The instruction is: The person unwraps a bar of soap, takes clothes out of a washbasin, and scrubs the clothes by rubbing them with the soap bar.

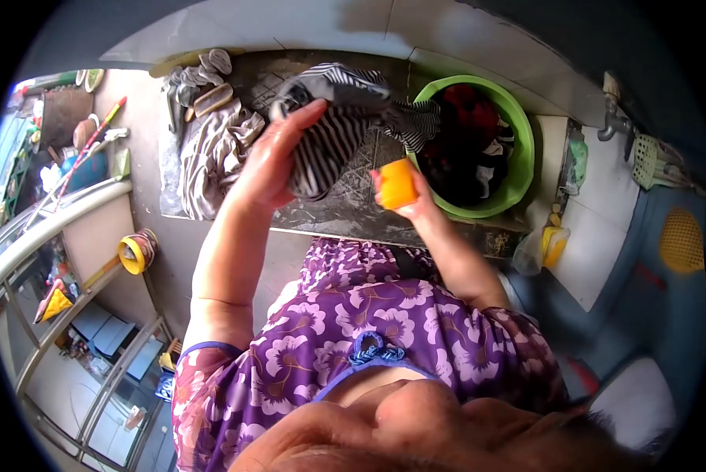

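Note:
My left hand (273, 161) grips a black-and-white striped garment (325, 149), raised over the dark stone slab (353, 208). One striped end trails rightward to the rim of a green basin (526, 149). In my right hand (417, 200) is a yellow-orange block (398, 184) that looks like a bar of soap. It is apart from the garment, just left of the basin. Dark and red clothes (467, 130) fill the basin. Left of my left hand, a heap of pale grey-beige cloth (215, 157) lies on the slab, with a scrubbing brush (213, 100) above it.
On the right are a wall tap (611, 110), a pale green plastic basket (656, 161) and a yellow packet (555, 245). A yellow pot (137, 252) is by the white railing (70, 208) on the left. A tiled wall (345, 27) backs the slab.

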Tool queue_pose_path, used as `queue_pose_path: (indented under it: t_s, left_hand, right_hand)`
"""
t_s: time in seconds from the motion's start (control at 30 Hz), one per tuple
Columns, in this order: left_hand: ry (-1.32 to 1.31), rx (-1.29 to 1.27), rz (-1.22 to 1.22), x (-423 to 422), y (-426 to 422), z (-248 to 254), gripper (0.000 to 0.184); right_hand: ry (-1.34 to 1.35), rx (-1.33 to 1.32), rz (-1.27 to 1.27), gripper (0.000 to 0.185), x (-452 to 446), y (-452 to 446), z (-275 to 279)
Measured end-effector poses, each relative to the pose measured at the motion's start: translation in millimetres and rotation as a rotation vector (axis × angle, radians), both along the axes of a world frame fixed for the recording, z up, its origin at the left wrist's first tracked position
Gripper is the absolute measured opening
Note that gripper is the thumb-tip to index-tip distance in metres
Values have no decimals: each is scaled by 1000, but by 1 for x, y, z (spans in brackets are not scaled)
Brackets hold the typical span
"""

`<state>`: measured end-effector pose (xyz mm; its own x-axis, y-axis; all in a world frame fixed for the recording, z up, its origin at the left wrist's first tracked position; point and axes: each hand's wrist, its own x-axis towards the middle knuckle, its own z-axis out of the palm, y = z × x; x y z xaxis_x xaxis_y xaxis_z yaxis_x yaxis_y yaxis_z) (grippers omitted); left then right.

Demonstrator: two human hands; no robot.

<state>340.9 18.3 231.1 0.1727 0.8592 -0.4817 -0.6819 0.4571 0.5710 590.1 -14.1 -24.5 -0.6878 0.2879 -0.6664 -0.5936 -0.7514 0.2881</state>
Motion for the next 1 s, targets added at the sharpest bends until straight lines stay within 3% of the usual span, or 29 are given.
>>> queue_pose_path:
  t_s: [0.03, 0.1, 0.17, 0.2, 0.23, 0.27, 0.33, 0.43, 0.53, 0.57, 0.67, 0.73, 0.77, 0.8, 0.83, 0.87, 0.93, 1.0]
  left_hand:
    - [2, 188, 10, -4, -2, 18, 37]
    - [89, 245, 140, -14, -6, 49, 35]
    - [595, 588, 246, -49, -16, 67, 38]
    - [375, 423, 338, -63, -13, 88, 38]
    - [144, 688, 134, -64, -14, 112, 38]
    - [212, 749, 123, -69, -18, 124, 39]
    - [322, 780, 74, -104, -20, 138, 40]
    - [465, 713, 79, -157, -30, 145, 38]
    - [1103, 145, 557, -170, -43, 160, 47]
    - [1076, 116, 552, -179, -57, 156, 50]
    - [1085, 90, 414, -214, -116, 98, 64]
    - [648, 41, 291, -205, -144, 58, 64]
    - [696, -163, 105, -210, -157, 28, 61]
    - [833, -201, -54, -196, -159, -6, 57]
    - [697, -309, -96, -213, -184, -70, 46]
    - [737, -439, 14, -183, -185, -90, 33]
    - [685, -458, -247, -172, -190, -150, 35]
    - [1071, -614, -513, -153, -192, -189, 54]
  right_hand:
    - [30, 35, 2, 51, -24, 0, -2]
    - [60, 214, -63, 51, -60, 9, 4]
    - [100, 294, -347, 55, -79, 31, -1]
    - [258, 355, -443, 52, -70, 43, 10]
    - [433, 413, -527, 50, -62, 54, 20]
    - [608, 467, -591, 48, -54, 66, 32]
    - [116, 285, -649, 50, -30, 71, 83]
    - [240, 540, -576, 50, 2, 94, 103]
    - [229, 928, -346, 47, 24, 128, 116]
    - [229, 933, -332, 48, 30, 132, 117]
    - [147, 896, -295, 49, 41, 135, 115]
    - [-10, 819, -275, 49, 43, 123, 116]
    - [-346, 583, -243, 51, 36, 122, 107]
    - [-572, 626, -167, 46, 21, 115, 93]
    - [-891, 595, -155, 39, 4, 106, 62]
    - [-1209, 556, -137, 33, -15, 92, 25]
    - [-1277, 918, -60, 42, -86, 55, -24]
    - [-1419, 1702, 325, 40, -156, 2, 32]
